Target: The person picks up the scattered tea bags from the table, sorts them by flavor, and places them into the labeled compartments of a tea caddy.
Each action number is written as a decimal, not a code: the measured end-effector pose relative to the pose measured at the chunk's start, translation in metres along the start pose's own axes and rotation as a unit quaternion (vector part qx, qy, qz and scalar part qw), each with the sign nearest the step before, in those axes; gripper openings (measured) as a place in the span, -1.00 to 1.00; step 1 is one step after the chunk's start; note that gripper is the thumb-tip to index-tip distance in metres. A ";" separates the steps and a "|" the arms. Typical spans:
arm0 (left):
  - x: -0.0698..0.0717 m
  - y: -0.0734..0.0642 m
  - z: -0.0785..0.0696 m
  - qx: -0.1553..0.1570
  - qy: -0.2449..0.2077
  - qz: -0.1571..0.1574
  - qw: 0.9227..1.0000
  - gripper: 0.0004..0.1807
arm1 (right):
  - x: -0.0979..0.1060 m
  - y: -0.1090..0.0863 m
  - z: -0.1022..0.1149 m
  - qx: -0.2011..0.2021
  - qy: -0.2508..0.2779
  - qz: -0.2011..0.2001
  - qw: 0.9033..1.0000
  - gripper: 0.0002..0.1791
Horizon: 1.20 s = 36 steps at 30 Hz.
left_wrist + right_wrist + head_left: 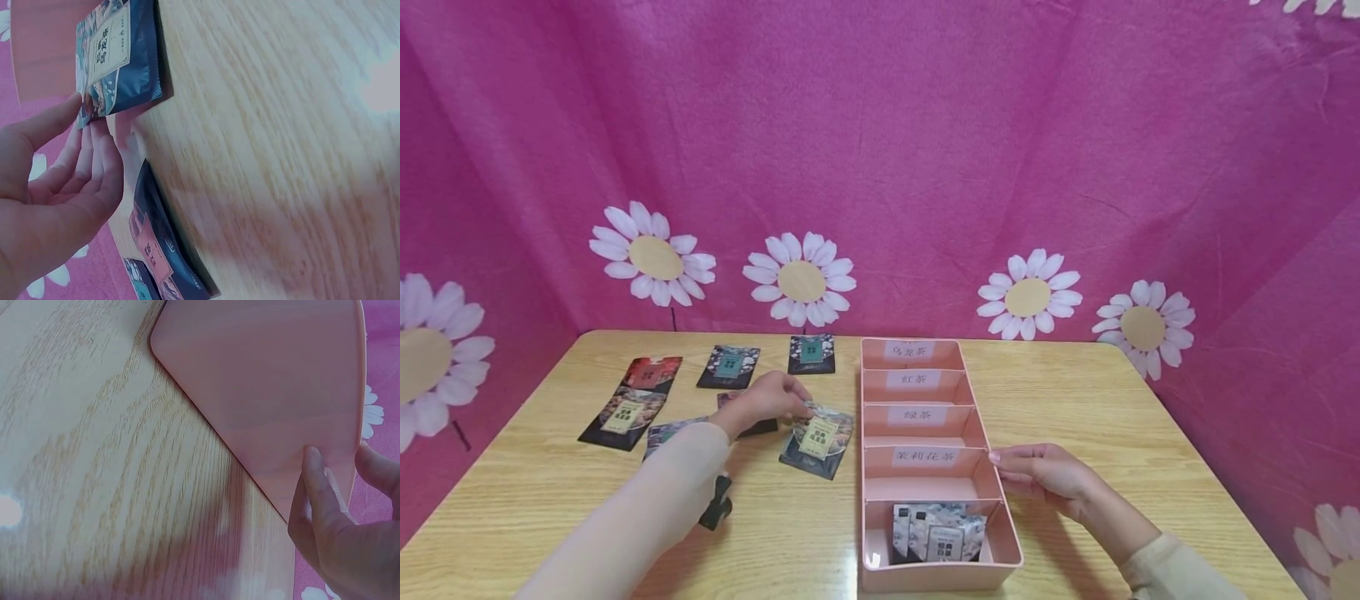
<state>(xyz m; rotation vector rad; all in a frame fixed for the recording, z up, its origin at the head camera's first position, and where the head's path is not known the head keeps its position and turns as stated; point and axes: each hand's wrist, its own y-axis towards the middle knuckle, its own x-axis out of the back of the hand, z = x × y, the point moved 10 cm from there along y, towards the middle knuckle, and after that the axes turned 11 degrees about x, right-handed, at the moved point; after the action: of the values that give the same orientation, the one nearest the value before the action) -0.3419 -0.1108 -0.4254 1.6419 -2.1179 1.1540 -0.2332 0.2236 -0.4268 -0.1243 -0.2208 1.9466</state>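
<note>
My left hand [772, 397] pinches the upper edge of a dark tea packet with a pale yellow label [817, 443], between thumb and fingertips. In the left wrist view this tea packet [132, 78] stands tilted, its lower edge close to the wood. My right hand [1051, 477] holds the right side of a long pink divided box [940, 577], thumb at the rim and fingers against the outer wall [262, 381]. Several packets [946, 543] stand in the box's nearest compartment; the other compartments bear white labels with Chinese writing.
Left on the wooden table lie a red packet [653, 374], a yellow-labelled packet [623, 419] and teal-labelled packets [727, 367] [812, 353]. Purplish packets [676, 429] lie partly under my left forearm, beside a small black object [718, 503]. A pink flowered cloth [917, 167] hangs behind.
</note>
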 end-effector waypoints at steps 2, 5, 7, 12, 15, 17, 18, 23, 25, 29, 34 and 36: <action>-0.001 0.000 0.001 0.003 -0.010 0.013 1.000 -0.71 | 0.000 0.000 0.000 0.002 0.001 0.001 1.000 -0.49; -0.003 0.001 0.002 0.014 -0.031 0.031 0.999 -0.70 | 0.000 0.000 0.000 0.003 0.000 0.003 1.000 -0.48; -0.004 0.002 0.003 0.019 -0.042 0.037 0.998 -0.70 | 0.000 0.000 0.000 0.004 -0.001 0.005 1.000 -0.47; -0.005 0.000 0.003 0.022 -0.057 0.052 0.997 -0.73 | 0.000 0.001 0.001 0.001 -0.004 0.002 1.000 -0.48; -0.005 -0.004 0.003 0.023 -0.055 0.064 0.996 -0.74 | 0.000 0.000 0.001 0.000 -0.003 -0.001 1.000 -0.48; -0.006 -0.005 0.003 0.022 -0.049 0.071 0.996 -0.73 | 0.000 0.000 0.001 0.002 -0.004 -0.003 1.000 -0.47; -0.006 -0.006 0.003 0.022 -0.047 0.072 0.996 -0.73 | 0.000 0.000 0.001 0.002 -0.004 -0.003 1.000 -0.47; -0.007 -0.008 0.000 0.014 -0.044 0.081 0.996 -0.73 | 0.000 0.000 0.000 0.006 -0.002 -0.002 1.000 -0.48; -0.007 -0.008 -0.002 0.011 -0.043 0.081 0.996 -0.75 | 0.000 0.000 0.000 0.006 -0.001 -0.002 1.000 -0.48; -0.007 -0.010 -0.005 0.004 -0.032 0.079 0.996 -0.77 | 0.001 0.000 0.000 0.006 -0.006 -0.003 1.000 -0.45; -0.007 -0.012 -0.006 0.006 -0.020 0.082 0.996 -0.79 | 0.001 0.000 0.000 0.006 -0.007 -0.007 1.000 -0.43; -0.007 -0.013 -0.006 0.006 -0.018 0.083 0.996 -0.80 | 0.001 0.000 0.000 0.006 -0.004 -0.006 1.000 -0.43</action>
<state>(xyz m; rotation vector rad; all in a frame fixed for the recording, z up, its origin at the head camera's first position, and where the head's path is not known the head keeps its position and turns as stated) -0.3293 -0.1022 -0.4193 1.5259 -2.3113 1.1940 -0.2334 0.2246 -0.4272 -0.1078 -0.2141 1.9358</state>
